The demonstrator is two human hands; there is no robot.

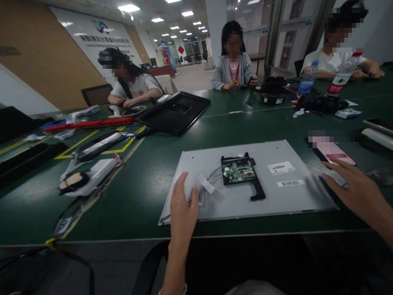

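Note:
A flat grey display panel (196, 164) lies on the green table before me, back side up. On it sits a black plastic bracket (258, 191) with a green circuit board (239, 174), and grey cables (216, 176) run from the board to the left. My left hand (183, 205) is over the panel's left edge, thumb and fingers apart, close to the cables and a white tag (206, 184). Past the right edge, my right hand (357, 192) stretches its fingers over a crumpled clear plastic piece (333, 174); whether they touch is unclear.
A black monitor housing (178, 110) lies beyond the panel. At right are a phone (333, 150), two bottles (308, 80) and a black tangled heap (322, 104). Wrapped parts (92, 176) and a red strip (92, 123) lie at left. Three people sit around the table.

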